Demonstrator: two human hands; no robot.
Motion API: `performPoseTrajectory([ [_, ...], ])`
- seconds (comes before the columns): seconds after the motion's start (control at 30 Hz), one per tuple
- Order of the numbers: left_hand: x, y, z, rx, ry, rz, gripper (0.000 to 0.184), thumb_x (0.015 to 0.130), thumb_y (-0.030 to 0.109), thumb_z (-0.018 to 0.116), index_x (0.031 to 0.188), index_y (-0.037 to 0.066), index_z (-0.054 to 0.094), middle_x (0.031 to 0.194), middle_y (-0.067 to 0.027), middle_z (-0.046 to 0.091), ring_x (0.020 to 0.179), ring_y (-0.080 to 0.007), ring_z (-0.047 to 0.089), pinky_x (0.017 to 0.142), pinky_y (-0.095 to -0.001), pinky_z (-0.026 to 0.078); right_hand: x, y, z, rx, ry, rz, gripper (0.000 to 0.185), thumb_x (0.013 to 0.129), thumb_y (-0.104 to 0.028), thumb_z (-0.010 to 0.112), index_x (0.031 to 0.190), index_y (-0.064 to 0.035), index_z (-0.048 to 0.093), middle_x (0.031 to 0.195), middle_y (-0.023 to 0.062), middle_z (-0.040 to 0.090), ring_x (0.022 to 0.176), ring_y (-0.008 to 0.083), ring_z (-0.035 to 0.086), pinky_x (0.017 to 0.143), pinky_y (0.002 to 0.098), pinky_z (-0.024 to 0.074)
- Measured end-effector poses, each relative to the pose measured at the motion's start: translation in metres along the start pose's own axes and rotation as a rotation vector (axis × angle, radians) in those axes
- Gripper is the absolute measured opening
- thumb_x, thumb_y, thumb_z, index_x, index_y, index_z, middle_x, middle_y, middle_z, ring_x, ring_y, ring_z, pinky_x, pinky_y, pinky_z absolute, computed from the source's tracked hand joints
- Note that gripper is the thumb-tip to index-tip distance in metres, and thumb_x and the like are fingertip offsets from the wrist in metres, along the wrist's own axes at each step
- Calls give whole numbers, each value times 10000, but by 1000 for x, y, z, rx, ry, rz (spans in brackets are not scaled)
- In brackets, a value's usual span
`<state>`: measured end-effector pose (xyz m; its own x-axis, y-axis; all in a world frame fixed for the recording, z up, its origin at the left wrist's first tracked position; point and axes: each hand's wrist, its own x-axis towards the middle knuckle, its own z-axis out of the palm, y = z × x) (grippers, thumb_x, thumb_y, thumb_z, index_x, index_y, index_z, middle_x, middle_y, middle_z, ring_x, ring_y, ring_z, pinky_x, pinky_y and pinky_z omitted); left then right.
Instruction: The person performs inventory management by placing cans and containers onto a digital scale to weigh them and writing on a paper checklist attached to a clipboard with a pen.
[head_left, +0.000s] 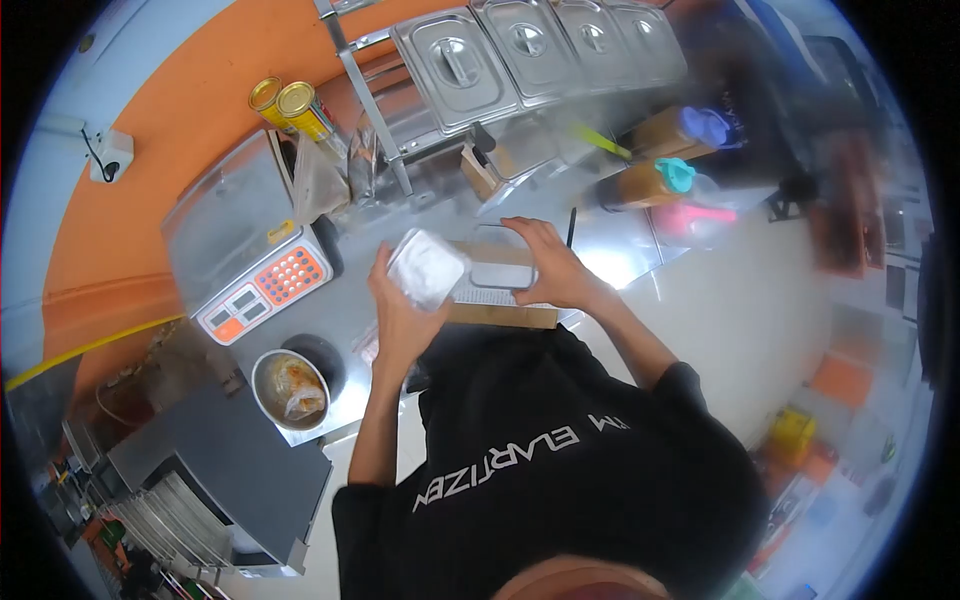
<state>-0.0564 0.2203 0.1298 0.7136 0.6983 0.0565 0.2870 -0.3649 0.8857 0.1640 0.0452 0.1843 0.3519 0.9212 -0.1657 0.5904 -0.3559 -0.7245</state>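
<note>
My left hand (402,325) is wrapped around a squarish translucent plastic container (428,268), tilted, with a whitish look to its top. To its right, my right hand (556,268) grips a clear rectangular piece with a dark rim (503,268) by its right edge. Whether that piece is a lid or a second container I cannot tell. The two things are close together above the metal counter. Beneath them lie a brown board or box (500,316) and a strip of printed paper (488,296).
A weighing scale (265,285) stands at the left, with a metal bowl (290,390) of food scraps nearer me. Lidded steel pans (458,62) line the back. Two yellow cans (305,108) stand behind the scale. Jugs with a teal lid (675,175) and purple lid are at the right.
</note>
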Motion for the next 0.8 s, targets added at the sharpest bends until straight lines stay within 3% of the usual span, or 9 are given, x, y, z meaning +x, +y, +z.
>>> performPoseTrajectory([
  [0.2,63,-31,69,-9,-22,146,1178,649,122,936,1570,-26,217,1468,-291,376,1382,-459,411,1171,-487,380,-14,30,-36,-296,-154,-1,892,662,-189,852,1471,-125,480,1534,187,437,1440,407,387,1169,470,412],
  [0.33,90,-45,74,50,-177,128,1229,625,156,971,1577,-8,212,1496,-277,366,1399,-441,415,1185,-490,368,-4,33,-24,-112,-108,-155,851,652,-190,867,1421,-116,510,1532,189,433,1456,416,381,1150,470,436],
  [0.4,117,-128,99,-225,-288,32,1264,632,143,975,1598,14,169,1537,-266,343,1431,-418,401,1199,-485,364,25,13,-12,-77,-113,-284,841,653,-179,875,1407,-104,508,1537,188,422,1462,425,379,1146,465,445],
  [0.47,120,-136,99,-351,-335,37,1299,640,121,975,1616,37,120,1578,-256,316,1459,-397,386,1212,-478,360,62,18,2,-125,-88,-343,836,669,-153,872,1412,-91,493,1540,197,407,1464,455,373,1154,486,438],
  [0.5,114,-102,87,-341,-326,91,1317,643,105,973,1623,49,94,1598,-252,300,1471,-387,378,1219,-472,358,79,24,11,-149,-79,-373,834,676,-140,870,1414,-85,486,1541,202,399,1465,470,369,1158,497,435],
  [0.53,110,-80,78,-331,-314,142,1335,647,89,971,1630,61,68,1618,-248,283,1483,-377,371,1226,-467,355,94,30,20,-267,-78,-373,823,684,-126,864,1411,-80,480,1537,216,393,1461,483,370,1158,517,430],
  [0.57,110,-76,75,-111,-247,280,1363,647,29,956,1634,71,17,1657,-246,237,1490,-372,376,1229,-456,359,108,35,30,-386,-76,-374,812,693,-113,858,1407,-74,475,1533,231,387,1458,495,371,1158,538,426],
  [0.7,102,-74,85,-217,-121,161,1390,617,35,975,1638,68,31,1677,-233,238,1513,-364,352,1245,-461,331,138,33,47,-618,-51,-263,862,711,-95,848,1469,-65,438,1505,281,384,1438,515,391,1164,604,391],
  [0.8,98,-83,92,-253,-82,82,1370,606,52,983,1638,61,83,1665,-220,285,1519,-359,350,1251,-450,322,146,12,30,-655,-158,-119,927,745,-104,832,1545,-30,369,1493,283,405,1427,479,423,1186,568,366],
])
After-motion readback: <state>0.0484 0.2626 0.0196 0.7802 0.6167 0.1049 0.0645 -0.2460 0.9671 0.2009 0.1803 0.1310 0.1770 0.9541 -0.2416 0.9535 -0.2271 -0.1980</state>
